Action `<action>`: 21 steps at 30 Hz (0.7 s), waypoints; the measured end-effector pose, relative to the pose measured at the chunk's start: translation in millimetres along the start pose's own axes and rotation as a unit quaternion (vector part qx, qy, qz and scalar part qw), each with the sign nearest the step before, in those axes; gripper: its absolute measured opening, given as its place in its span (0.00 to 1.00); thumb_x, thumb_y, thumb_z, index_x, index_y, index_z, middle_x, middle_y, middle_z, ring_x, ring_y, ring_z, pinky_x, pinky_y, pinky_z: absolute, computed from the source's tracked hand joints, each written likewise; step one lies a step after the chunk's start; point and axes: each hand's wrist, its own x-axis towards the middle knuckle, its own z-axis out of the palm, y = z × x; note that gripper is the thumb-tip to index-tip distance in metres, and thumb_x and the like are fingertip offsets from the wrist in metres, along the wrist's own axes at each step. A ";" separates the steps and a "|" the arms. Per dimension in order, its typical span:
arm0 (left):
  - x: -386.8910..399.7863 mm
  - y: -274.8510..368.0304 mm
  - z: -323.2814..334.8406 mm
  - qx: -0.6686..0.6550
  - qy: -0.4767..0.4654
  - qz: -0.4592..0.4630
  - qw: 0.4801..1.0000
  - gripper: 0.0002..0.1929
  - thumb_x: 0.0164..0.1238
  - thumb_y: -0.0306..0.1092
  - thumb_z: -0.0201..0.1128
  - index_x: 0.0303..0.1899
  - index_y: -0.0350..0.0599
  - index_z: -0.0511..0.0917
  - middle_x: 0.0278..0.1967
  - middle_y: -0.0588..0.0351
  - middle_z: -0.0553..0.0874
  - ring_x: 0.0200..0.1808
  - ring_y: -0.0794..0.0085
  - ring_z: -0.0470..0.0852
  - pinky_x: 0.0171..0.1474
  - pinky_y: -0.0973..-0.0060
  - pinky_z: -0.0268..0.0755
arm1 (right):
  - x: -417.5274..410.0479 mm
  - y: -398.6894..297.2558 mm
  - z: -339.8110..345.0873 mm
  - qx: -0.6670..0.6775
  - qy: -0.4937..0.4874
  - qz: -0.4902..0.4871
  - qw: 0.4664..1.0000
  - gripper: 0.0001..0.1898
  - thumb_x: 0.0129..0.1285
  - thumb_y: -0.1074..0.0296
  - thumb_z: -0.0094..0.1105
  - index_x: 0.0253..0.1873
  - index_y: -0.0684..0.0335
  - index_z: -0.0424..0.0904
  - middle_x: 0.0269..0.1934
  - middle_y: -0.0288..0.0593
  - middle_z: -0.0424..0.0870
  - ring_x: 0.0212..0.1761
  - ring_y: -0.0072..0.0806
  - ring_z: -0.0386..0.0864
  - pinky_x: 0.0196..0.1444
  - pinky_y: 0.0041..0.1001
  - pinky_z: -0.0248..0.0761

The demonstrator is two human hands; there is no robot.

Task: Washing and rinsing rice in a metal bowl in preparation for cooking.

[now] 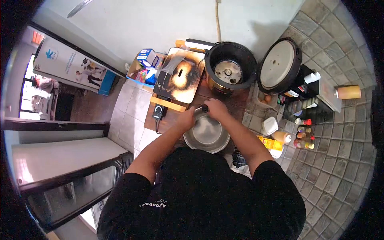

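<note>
A round metal pot point(207, 130) lies close against my body, at the near edge of a brown wooden table point(150, 120). My left hand point(188, 118) grips its upper left rim. At the top of the rim, my right hand point(216, 110) is closed on a small dark piece that may be a knob or handle; what it is exactly cannot be told. Beyond my right hand stands a large cooker point(229, 69) with a black rim and no lid on it. A scorched board or plate with a slot point(181, 75) rests on a wooden frame beyond my left hand.
A black-rimmed round lid point(277, 66) leans right of the cooker. Further right are a white tub point(270, 125), a squeeze bottle point(282, 137) and several small seasoning bottles point(304, 130). A dial controller point(158, 111) with a cable sits left. Behind it is a box of packets point(145, 72).
</note>
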 end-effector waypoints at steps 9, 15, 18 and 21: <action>-5.2 -28.9 20.7 -0.081 0.021 -0.017 0.996 0.08 0.63 0.29 0.55 0.42 0.40 0.69 0.29 0.35 0.83 0.33 0.37 0.83 0.38 0.44 0.74 | -55.4 15.4 2.9 0.146 0.037 0.071 0.986 0.35 0.54 0.64 0.67 0.64 0.72 0.64 0.59 0.67 0.71 0.62 0.59 0.71 0.64 0.46 0.68; -5.3 4.0 -3.6 -0.020 -0.002 -0.026 0.999 0.09 0.64 0.30 0.55 0.43 0.40 0.69 0.33 0.36 0.84 0.37 0.39 0.83 0.41 0.45 0.74 | -143.1 17.0 65.7 0.204 0.128 0.237 0.941 0.36 0.60 0.67 0.60 0.69 0.78 0.56 0.63 0.72 0.66 0.65 0.61 0.68 0.67 0.48 0.62; -7.3 0.3 1.1 -0.020 0.009 -0.013 1.000 0.09 0.65 0.30 0.56 0.43 0.40 0.69 0.35 0.36 0.83 0.38 0.39 0.83 0.41 0.46 0.74 | -166.3 -10.3 88.8 0.185 0.208 0.283 0.918 0.30 0.62 0.70 0.58 0.65 0.77 0.59 0.58 0.71 0.68 0.61 0.62 0.69 0.63 0.47 0.64; -6.9 -0.2 3.1 -0.012 0.015 0.000 1.000 0.09 0.66 0.30 0.55 0.44 0.40 0.68 0.37 0.36 0.83 0.39 0.39 0.82 0.42 0.46 0.74 | -169.2 -17.6 95.4 0.145 0.279 0.288 0.904 0.24 0.62 0.72 0.59 0.60 0.75 0.63 0.54 0.70 0.72 0.56 0.64 0.72 0.59 0.47 0.67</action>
